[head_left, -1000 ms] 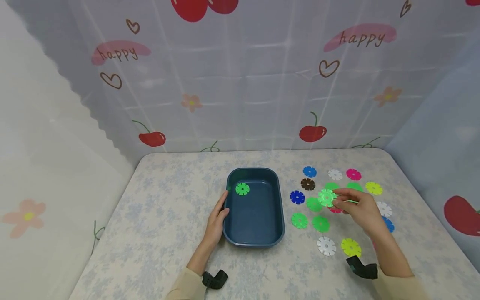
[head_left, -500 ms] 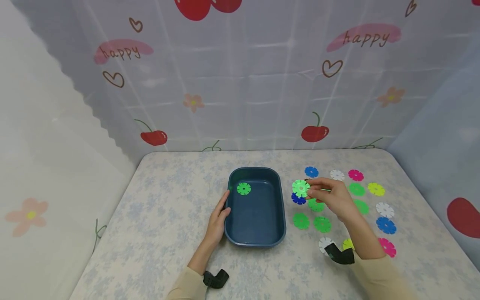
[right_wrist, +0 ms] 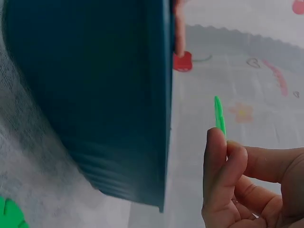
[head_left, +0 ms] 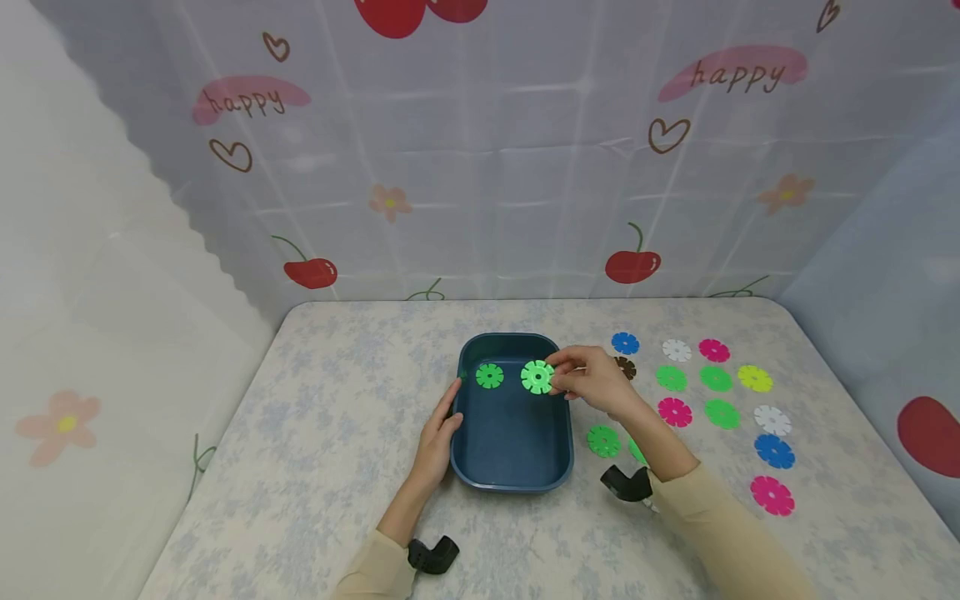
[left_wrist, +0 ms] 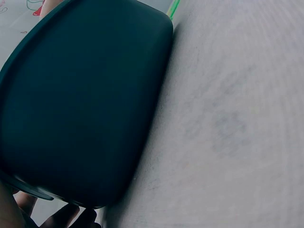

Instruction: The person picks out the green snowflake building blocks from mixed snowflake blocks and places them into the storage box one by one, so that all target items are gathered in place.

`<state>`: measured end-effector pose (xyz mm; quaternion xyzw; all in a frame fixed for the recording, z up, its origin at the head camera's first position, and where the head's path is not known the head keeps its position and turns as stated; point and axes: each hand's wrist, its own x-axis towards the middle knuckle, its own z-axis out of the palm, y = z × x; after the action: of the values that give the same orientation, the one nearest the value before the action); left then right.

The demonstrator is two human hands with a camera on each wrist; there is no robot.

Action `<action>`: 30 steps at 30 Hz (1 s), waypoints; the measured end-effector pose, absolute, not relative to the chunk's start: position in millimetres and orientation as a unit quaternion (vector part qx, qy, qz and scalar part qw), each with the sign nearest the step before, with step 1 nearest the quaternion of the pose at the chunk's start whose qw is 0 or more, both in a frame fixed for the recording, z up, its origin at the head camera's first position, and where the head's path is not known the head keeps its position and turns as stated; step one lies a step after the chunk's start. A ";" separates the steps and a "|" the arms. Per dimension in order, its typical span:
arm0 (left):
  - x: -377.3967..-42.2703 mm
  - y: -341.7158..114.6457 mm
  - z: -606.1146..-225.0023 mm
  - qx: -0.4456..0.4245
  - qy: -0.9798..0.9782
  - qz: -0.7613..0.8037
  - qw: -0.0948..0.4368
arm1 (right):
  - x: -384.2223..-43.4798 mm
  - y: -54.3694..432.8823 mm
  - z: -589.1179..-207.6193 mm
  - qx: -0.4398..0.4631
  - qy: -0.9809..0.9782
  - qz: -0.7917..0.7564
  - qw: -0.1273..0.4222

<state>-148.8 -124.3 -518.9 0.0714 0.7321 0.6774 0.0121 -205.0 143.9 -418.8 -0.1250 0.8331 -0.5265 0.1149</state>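
Note:
A dark blue rectangular tray sits on the table, with one green notched plastic disc lying inside at its far left. Along the tray's left wall rests my left hand, its fingers fairly straight against the side and the thumb at the rim. My right hand pinches another bright green snowflake disc between thumb and fingers, over the tray's far right part. From the right wrist, the held disc appears edge-on, above the rim level of the tray.
Several loose discs lie to the tray's right, among them a pink disc, a yellow disc, a blue disc and a white disc. My right forearm hides some. A printed curtain hangs behind the table.
My right hand has carried the green disc leftward from above the scattered discs to over the tray. The left hand has stayed at the tray's left side.

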 end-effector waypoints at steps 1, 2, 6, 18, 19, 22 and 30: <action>-149.0 -124.1 -518.5 0.071 0.732 0.678 0.011 | -206.3 140.2 -420.2 -0.134 0.833 -0.524 0.120; -149.0 -123.8 -518.3 0.069 0.732 0.677 0.011 | -207.4 136.6 -421.4 -0.142 0.832 -0.521 0.125; -149.3 -123.1 -517.5 0.067 0.733 0.677 0.010 | -212.4 123.0 -426.9 -0.158 0.830 -0.515 0.146; -149.7 -122.8 -519.5 0.067 0.731 0.679 0.016 | -219.8 94.7 -444.5 -0.161 0.836 -0.498 0.164; -149.7 -122.8 -519.6 0.068 0.731 0.679 0.016 | -220.6 92.9 -446.4 -0.164 0.837 -0.496 0.164; -149.6 -123.2 -520.2 0.070 0.730 0.679 0.017 | -222.4 87.9 -451.4 -0.161 0.843 -0.486 0.164; -148.9 -123.2 -518.3 0.065 0.730 0.680 0.015 | -226.9 78.0 -466.2 -0.137 0.859 -0.466 0.160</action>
<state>-148.9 -123.2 -518.3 0.0653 0.7300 0.6802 0.0151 -226.9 78.0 -466.2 -0.1368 0.8592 -0.4663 0.1600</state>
